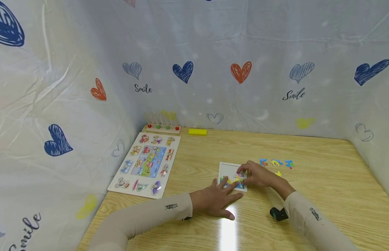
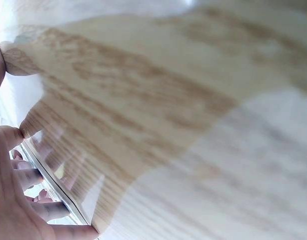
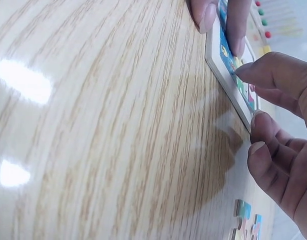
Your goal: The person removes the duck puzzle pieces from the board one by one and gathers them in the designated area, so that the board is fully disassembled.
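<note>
A small white-framed jigsaw puzzle board lies flat on the table, its near part filled with colourful pieces. Spread fingers of my left hand rest on the near edge and the pieces there; in the left wrist view the left hand reaches over the board's edge. From the right side, my right hand pinches a pink-and-yellow puzzle piece between thumb and index finger, down at the board's surface. The right wrist view shows the right thumb on the pieces, the other fingers curled beside the frame. Fingers partly hide the piece.
Several loose puzzle pieces lie right of the board, behind my right hand. A large picture peg board sits at the left. Farther back are a wooden bead stand and a yellow block. Patterned curtains border the table.
</note>
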{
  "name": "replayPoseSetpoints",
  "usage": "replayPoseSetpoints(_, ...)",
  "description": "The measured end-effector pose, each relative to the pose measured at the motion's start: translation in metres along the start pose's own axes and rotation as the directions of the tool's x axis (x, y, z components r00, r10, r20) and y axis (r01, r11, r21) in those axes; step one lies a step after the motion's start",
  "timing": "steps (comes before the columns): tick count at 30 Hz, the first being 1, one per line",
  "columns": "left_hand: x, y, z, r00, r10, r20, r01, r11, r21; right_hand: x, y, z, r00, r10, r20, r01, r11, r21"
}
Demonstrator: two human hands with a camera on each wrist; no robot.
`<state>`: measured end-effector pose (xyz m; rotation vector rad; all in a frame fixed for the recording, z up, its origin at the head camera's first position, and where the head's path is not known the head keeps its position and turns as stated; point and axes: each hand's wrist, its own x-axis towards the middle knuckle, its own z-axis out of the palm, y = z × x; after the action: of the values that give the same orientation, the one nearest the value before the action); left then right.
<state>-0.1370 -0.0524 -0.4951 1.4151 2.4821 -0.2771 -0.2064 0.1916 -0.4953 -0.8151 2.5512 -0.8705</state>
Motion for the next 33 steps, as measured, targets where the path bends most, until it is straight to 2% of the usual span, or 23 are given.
replayPoseSetpoints(11,0.0003,0.0002,-0.0002,1.0,-0.01,0.013,0.01,1.0,-0.005,0.0002,0.0005,0.0004,1.0,-0.026,-0.012,0.026,0.999,-0.018)
replayPoseSetpoints(26,0.0,0.0005,0.0006,1.0,-0.014,0.003,0.014,1.0,0.002,-0.0005,-0.0027,-0.0002,1.0,-0.017,-0.003,0.018,1.0,0.02)
replayPoseSetpoints(33,-0.0002,0.0,0.0013,1.0,-0.007,-0.005,0.007,1.0,-0.006,0.001,-0.0018,0.0003,0.999,-0.037,0.001,0.037,0.999,0.039)
